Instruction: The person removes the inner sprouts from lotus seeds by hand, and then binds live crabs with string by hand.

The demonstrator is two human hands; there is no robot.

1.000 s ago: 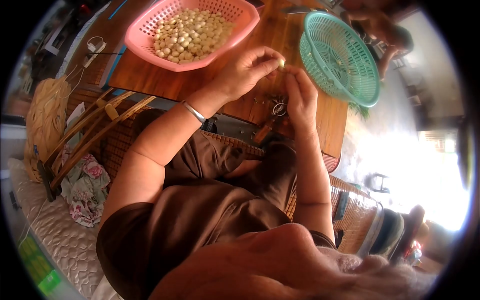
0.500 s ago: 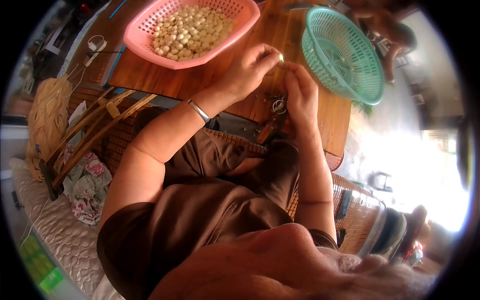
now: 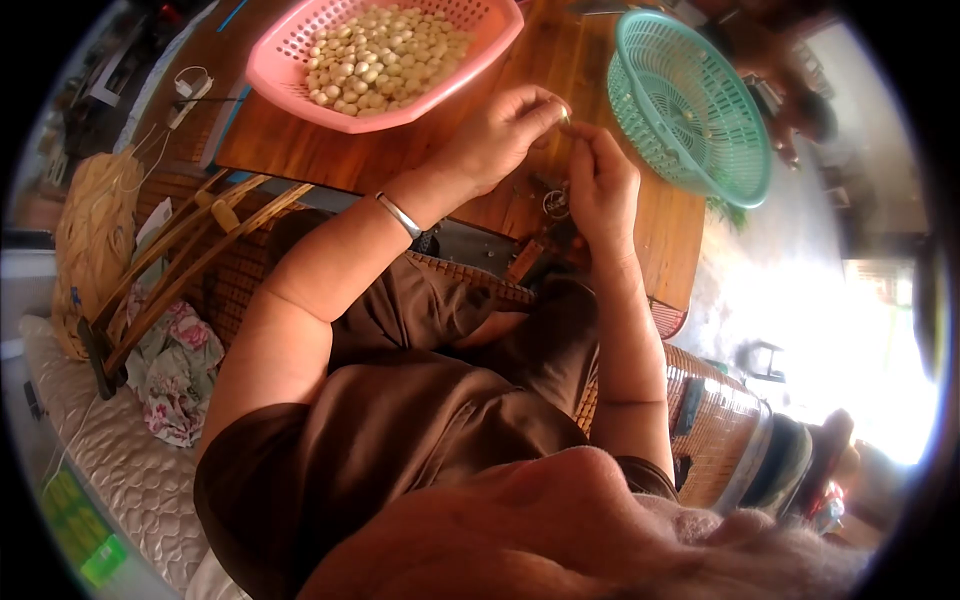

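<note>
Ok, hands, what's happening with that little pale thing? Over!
Left hand: pinching the little pale thing. Right hand: fingertips beside it, contact unclear. Pink basket left, green basket right, neither in the way.

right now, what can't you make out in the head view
- Small piece: head view, tiny and mostly covered by the left hand and right hand.
- Far rim of the pink basket: head view, cut off by the top edge.
- Basket's floor: head view, mostly hidden under pale pieces.
- What the metal ring belongs to: head view, blurred and shadowed.
</note>
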